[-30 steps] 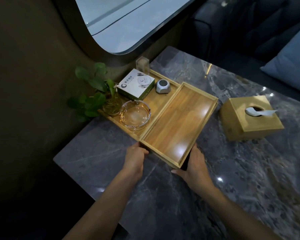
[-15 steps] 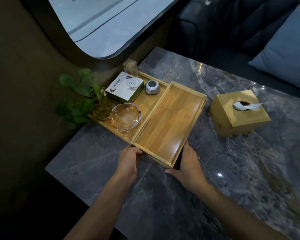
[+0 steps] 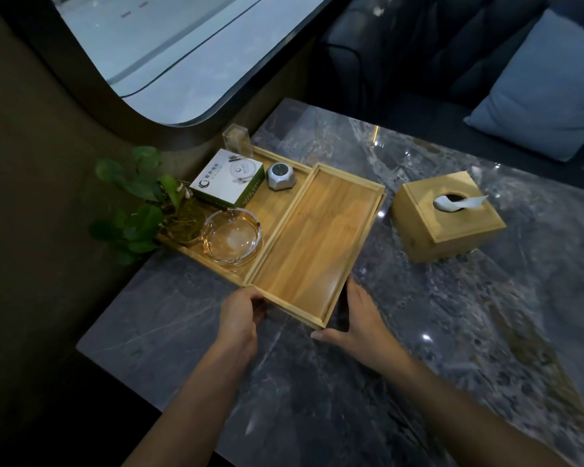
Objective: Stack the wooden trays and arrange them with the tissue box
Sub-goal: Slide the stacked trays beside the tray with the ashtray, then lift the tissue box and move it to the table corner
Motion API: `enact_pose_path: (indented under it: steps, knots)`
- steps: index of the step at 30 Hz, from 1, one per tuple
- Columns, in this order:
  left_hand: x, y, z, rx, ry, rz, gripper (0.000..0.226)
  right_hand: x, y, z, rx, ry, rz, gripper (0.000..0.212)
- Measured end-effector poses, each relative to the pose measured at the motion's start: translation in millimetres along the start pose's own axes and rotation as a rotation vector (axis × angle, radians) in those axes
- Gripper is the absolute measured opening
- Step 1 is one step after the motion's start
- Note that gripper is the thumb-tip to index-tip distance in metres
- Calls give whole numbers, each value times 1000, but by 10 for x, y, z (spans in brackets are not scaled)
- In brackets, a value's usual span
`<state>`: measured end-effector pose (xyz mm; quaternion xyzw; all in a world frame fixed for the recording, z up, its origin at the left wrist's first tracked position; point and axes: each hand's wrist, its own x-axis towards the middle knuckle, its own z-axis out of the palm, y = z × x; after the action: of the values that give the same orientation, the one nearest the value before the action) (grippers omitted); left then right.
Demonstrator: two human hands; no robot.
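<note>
Shallow rectangular light-wood tray [image 3: 317,244]: stiff, light, probably slick; best taken by opposite rims. Left hand [image 3: 240,315] gripping near corner, right hand [image 3: 358,318] flat alongside.

Table [image 3: 452,332] — dark grey veined stone-look slab, rectangular and glossy. Directly on it: a long light wooden tray [image 3: 275,205] with a low rim at the left edge, carrying small items, and a square light wooden tissue box [image 3: 429,230], well apart to the right. Between them is a second shallow rectangular wooden tray [image 3: 317,237], empty — its left side overlaps the first, with a dark gap under its right side.
</note>
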<state>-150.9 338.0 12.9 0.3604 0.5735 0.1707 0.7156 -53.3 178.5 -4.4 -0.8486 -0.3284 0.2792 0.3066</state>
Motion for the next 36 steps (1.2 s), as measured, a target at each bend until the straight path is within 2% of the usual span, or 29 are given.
enact_pose_path:
  steps: [5,11,21,25,27,30,32,34,36]
  knots:
    - [-67,-13,-86,-48,-57,30,6,5,2,13,8,11,9,124]
    - [-95,-22,-55,-12,20,5,30,9,23,16,11,5,13,125]
    - [-108,-19,-65,-26,39,2,25,11,38,18,17,-4,32,123]
    - [-59,23,-200,21,299,205,19,-8,64,-88,5,-74,35,113]
    - [-43,74,-212,84,356,353,16,-5,83,-203,-31,-126,34,99]
    - [-83,214,-38,211,294,613,13,32,65,-489,-106,-212,14,67]
    - [-145,343,190,286,229,770,15,45,9,-756,-127,-217,13,57]
    - [-222,442,487,366,101,841,18,47,-33,-1058,-125,-120,-10,53]
    - [-317,476,830,462,-83,854,21,47,-13,-1358,-30,109,-60,48]
